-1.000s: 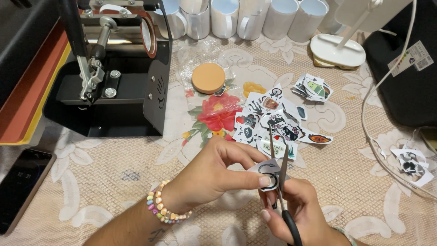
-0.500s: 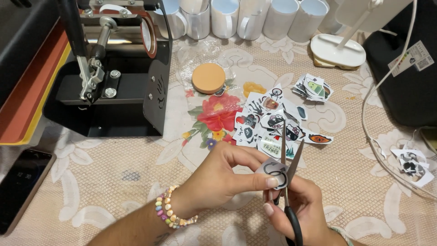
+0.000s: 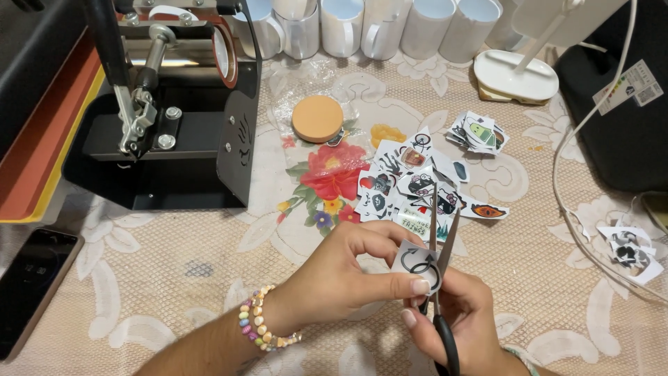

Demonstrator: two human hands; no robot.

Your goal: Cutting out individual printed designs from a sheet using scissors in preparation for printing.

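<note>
Head view, items on a lace-covered desk (image 3: 139, 278).

Containers: a row of white mugs (image 3: 362, 24) is standing along the far edge, openings up; their insides are showing pale and nothing can be made out in them. A clear plastic bag (image 3: 306, 87) is lying beside the black mug press (image 3: 167, 132) at far left, with a round cork coaster (image 3: 317, 118) resting on it.

Loose stock: a heap of cut-out stickers (image 3: 410, 184) is lying at centre, a smaller stack (image 3: 476, 132) further right, and a few more (image 3: 630, 251) near the right edge beside a white cable (image 3: 577, 230). A white lamp base (image 3: 515, 73) is sitting at far right. A dark phone (image 3: 31, 278) is lying at the near left.

Hands: the left hand (image 3: 341, 275), wrist wearing a beaded bracelet (image 3: 261, 327), is reaching in from the near left, its grip pinching a small sticker piece (image 3: 414, 261) between thumb and fingers. The right hand (image 3: 463, 324), near centre, is gripping the black handles of the scissors (image 3: 438, 278); the blades are pointing away, slightly parted, and standing against the right edge of the piece.
</note>
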